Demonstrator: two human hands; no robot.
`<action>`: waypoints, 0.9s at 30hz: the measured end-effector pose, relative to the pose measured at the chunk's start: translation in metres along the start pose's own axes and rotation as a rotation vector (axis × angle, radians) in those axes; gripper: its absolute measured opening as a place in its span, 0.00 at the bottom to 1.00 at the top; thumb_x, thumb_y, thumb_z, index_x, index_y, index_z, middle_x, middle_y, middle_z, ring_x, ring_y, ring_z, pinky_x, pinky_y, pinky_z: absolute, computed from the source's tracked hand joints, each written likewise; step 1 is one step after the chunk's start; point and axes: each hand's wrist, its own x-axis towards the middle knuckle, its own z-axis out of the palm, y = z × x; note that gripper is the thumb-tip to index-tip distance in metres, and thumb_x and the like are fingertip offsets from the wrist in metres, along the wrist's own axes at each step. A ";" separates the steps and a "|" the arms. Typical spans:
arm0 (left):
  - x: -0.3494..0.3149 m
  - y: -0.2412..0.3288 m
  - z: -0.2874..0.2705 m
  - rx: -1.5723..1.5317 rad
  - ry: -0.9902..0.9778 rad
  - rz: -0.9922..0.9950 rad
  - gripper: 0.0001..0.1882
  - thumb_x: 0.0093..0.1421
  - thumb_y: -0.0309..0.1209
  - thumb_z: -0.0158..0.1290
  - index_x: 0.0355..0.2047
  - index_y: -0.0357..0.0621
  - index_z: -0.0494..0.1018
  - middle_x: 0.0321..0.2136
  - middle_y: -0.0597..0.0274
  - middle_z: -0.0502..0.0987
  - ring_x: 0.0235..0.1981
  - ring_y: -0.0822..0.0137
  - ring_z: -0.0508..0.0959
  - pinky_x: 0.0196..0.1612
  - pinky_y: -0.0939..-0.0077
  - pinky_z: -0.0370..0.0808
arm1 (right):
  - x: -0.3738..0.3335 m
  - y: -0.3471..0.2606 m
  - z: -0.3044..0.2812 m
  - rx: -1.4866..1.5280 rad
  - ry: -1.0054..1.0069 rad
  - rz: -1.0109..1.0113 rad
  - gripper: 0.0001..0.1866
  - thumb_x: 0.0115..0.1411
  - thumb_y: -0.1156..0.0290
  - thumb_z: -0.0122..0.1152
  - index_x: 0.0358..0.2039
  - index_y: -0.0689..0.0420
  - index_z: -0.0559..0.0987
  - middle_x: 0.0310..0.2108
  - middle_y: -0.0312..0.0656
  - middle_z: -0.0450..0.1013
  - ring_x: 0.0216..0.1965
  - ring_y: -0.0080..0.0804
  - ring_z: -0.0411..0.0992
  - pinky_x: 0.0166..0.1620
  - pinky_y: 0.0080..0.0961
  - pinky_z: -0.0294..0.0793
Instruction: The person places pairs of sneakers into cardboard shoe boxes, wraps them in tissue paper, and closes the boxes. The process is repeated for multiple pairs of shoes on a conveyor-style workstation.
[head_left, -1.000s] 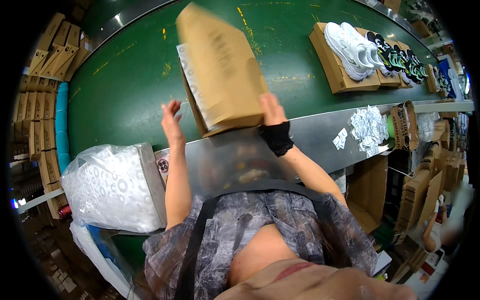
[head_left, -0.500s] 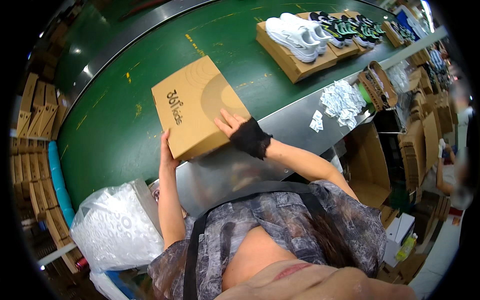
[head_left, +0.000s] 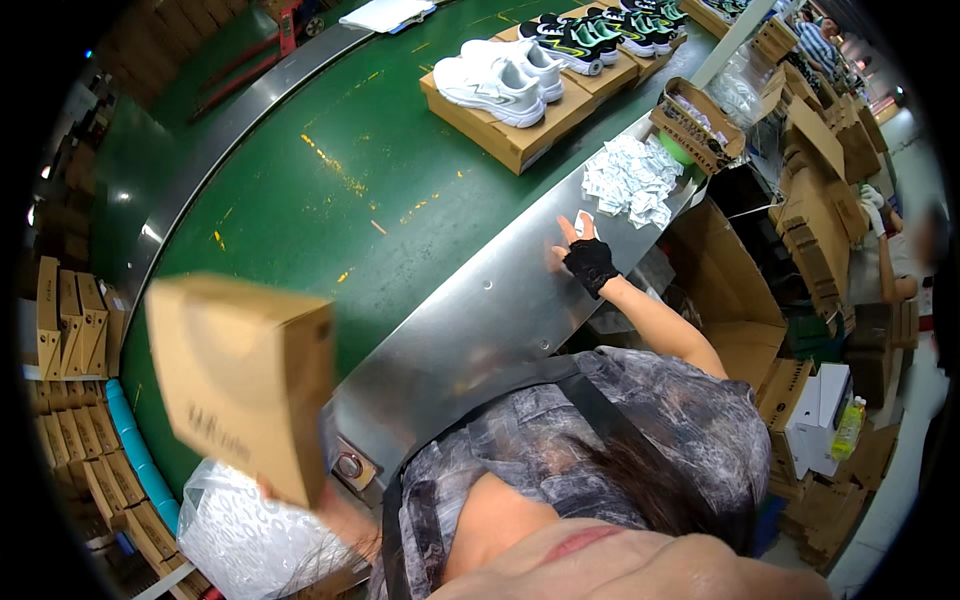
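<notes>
Holding a carton (head_left: 225, 370) — scuffed green worktop (head_left: 270, 230), steel ledge (head_left: 470, 330), racked boxes (head_left: 70, 320)

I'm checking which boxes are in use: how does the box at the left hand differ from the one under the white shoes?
The held box is tilted in the left hand; the lower box lies flat on the green surface. The held box has nothing on top, while the lower box carries the white shoes. The held box looks blurred, the lower box sharper. Both are tan cardboard.
</notes>
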 end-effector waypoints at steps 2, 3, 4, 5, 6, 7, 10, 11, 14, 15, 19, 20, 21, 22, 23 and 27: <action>0.008 0.015 -0.043 0.093 0.132 0.103 0.24 0.57 0.41 0.40 0.49 0.38 0.61 0.35 0.57 0.70 0.32 0.66 0.72 0.35 0.72 0.72 | 0.001 0.033 0.016 0.026 -0.056 0.092 0.19 0.50 0.66 0.53 0.45 0.48 0.67 0.47 0.48 0.58 0.36 0.51 0.68 0.38 0.38 0.69; 0.011 0.020 -0.060 0.147 0.190 0.139 0.24 0.57 0.41 0.40 0.49 0.38 0.60 0.34 0.57 0.70 0.32 0.67 0.72 0.34 0.73 0.72 | 0.006 0.052 0.029 0.075 -0.071 0.106 0.17 0.51 0.66 0.51 0.44 0.48 0.67 0.46 0.48 0.58 0.35 0.51 0.67 0.38 0.38 0.68; 0.015 0.022 -0.075 0.208 0.256 0.172 0.24 0.57 0.40 0.40 0.49 0.38 0.60 0.34 0.58 0.70 0.31 0.67 0.72 0.34 0.73 0.72 | 0.010 0.065 0.034 0.114 -0.087 0.123 0.16 0.52 0.66 0.50 0.43 0.48 0.68 0.45 0.48 0.59 0.34 0.51 0.67 0.38 0.39 0.68; 0.016 0.024 -0.087 0.265 0.311 0.201 0.24 0.57 0.40 0.40 0.49 0.38 0.60 0.33 0.58 0.70 0.31 0.67 0.72 0.34 0.73 0.72 | 0.013 0.068 0.035 0.097 -0.053 0.089 0.12 0.53 0.66 0.47 0.40 0.50 0.68 0.41 0.47 0.61 0.32 0.49 0.67 0.35 0.39 0.68; 0.018 0.024 -0.095 0.321 0.361 0.224 0.24 0.57 0.40 0.41 0.49 0.38 0.60 0.33 0.58 0.70 0.31 0.68 0.72 0.33 0.73 0.72 | 0.013 0.076 0.042 0.103 -0.027 0.083 0.12 0.54 0.66 0.46 0.39 0.51 0.68 0.40 0.47 0.62 0.32 0.48 0.67 0.35 0.38 0.68; 0.026 0.017 -0.091 0.381 0.367 0.229 0.23 0.57 0.40 0.41 0.49 0.37 0.60 0.33 0.58 0.70 0.30 0.68 0.72 0.33 0.74 0.72 | 0.008 0.093 0.048 0.089 0.013 0.095 0.11 0.54 0.66 0.46 0.39 0.52 0.68 0.39 0.47 0.63 0.32 0.47 0.67 0.35 0.38 0.68; 0.018 0.003 -0.097 0.520 0.485 0.292 0.23 0.57 0.39 0.42 0.50 0.37 0.60 0.31 0.59 0.70 0.29 0.69 0.72 0.32 0.74 0.72 | 0.016 0.093 0.048 0.171 0.165 0.002 0.10 0.55 0.67 0.44 0.36 0.53 0.70 0.35 0.48 0.66 0.32 0.45 0.68 0.37 0.37 0.67; 0.014 -0.003 -0.094 0.556 0.502 0.317 0.23 0.57 0.39 0.42 0.50 0.37 0.59 0.31 0.59 0.70 0.29 0.69 0.72 0.32 0.75 0.72 | 0.023 0.095 0.049 0.155 0.213 -0.010 0.10 0.54 0.67 0.46 0.34 0.54 0.72 0.33 0.47 0.67 0.33 0.45 0.68 0.36 0.36 0.67; 0.007 -0.017 -0.066 0.629 0.483 0.394 0.24 0.57 0.38 0.43 0.50 0.37 0.59 0.30 0.60 0.70 0.28 0.70 0.72 0.31 0.75 0.72 | 0.036 0.071 0.023 0.269 0.381 0.054 0.11 0.54 0.66 0.46 0.30 0.58 0.73 0.29 0.49 0.71 0.33 0.44 0.69 0.38 0.33 0.67; 0.004 -0.025 -0.053 0.636 0.436 0.401 0.24 0.57 0.37 0.43 0.51 0.37 0.59 0.29 0.60 0.70 0.27 0.70 0.72 0.30 0.76 0.72 | 0.038 0.057 0.005 0.441 0.295 0.232 0.12 0.53 0.66 0.49 0.30 0.62 0.73 0.27 0.51 0.71 0.32 0.44 0.70 0.36 0.31 0.68; -0.013 -0.078 0.017 0.537 0.011 0.191 0.24 0.57 0.36 0.44 0.51 0.37 0.58 0.28 0.61 0.69 0.26 0.71 0.71 0.29 0.77 0.72 | 0.011 -0.006 -0.067 0.995 -0.148 0.300 0.14 0.55 0.61 0.51 0.29 0.61 0.72 0.17 0.37 0.64 0.22 0.21 0.64 0.28 0.22 0.66; -0.025 -0.095 0.043 0.481 -0.168 0.063 0.24 0.57 0.36 0.44 0.51 0.37 0.58 0.27 0.62 0.69 0.25 0.72 0.71 0.29 0.77 0.72 | 0.003 -0.022 -0.082 1.059 -0.257 0.265 0.13 0.55 0.61 0.50 0.32 0.58 0.72 0.18 0.36 0.65 0.23 0.20 0.64 0.30 0.22 0.67; -0.040 -0.110 0.066 0.439 -0.328 -0.063 0.24 0.57 0.36 0.44 0.51 0.37 0.58 0.27 0.62 0.69 0.25 0.72 0.71 0.28 0.77 0.72 | -0.003 -0.037 -0.076 1.011 -0.235 0.123 0.12 0.55 0.63 0.48 0.36 0.57 0.72 0.21 0.40 0.67 0.25 0.25 0.66 0.32 0.23 0.67; -0.058 -0.121 0.092 0.416 -0.478 -0.169 0.24 0.57 0.36 0.44 0.52 0.37 0.58 0.27 0.62 0.69 0.24 0.72 0.71 0.28 0.77 0.72 | -0.006 -0.044 -0.045 0.816 -0.180 -0.082 0.13 0.58 0.67 0.44 0.42 0.56 0.69 0.29 0.42 0.70 0.30 0.29 0.70 0.35 0.24 0.68; -0.083 -0.133 0.136 0.438 -0.657 -0.248 0.24 0.56 0.35 0.47 0.51 0.37 0.58 0.25 0.63 0.69 0.22 0.74 0.71 0.26 0.79 0.72 | -0.015 -0.053 -0.040 0.808 -0.250 -0.038 0.14 0.58 0.68 0.44 0.44 0.56 0.68 0.34 0.44 0.70 0.36 0.30 0.69 0.40 0.24 0.66; -0.125 -0.197 0.222 0.507 -1.077 -0.372 0.15 0.59 0.35 0.46 0.40 0.37 0.66 0.19 0.66 0.68 0.15 0.77 0.68 0.20 0.84 0.67 | -0.036 -0.070 -0.043 1.003 -0.146 -0.087 0.16 0.57 0.68 0.43 0.46 0.56 0.67 0.31 0.48 0.70 0.31 0.35 0.70 0.37 0.27 0.68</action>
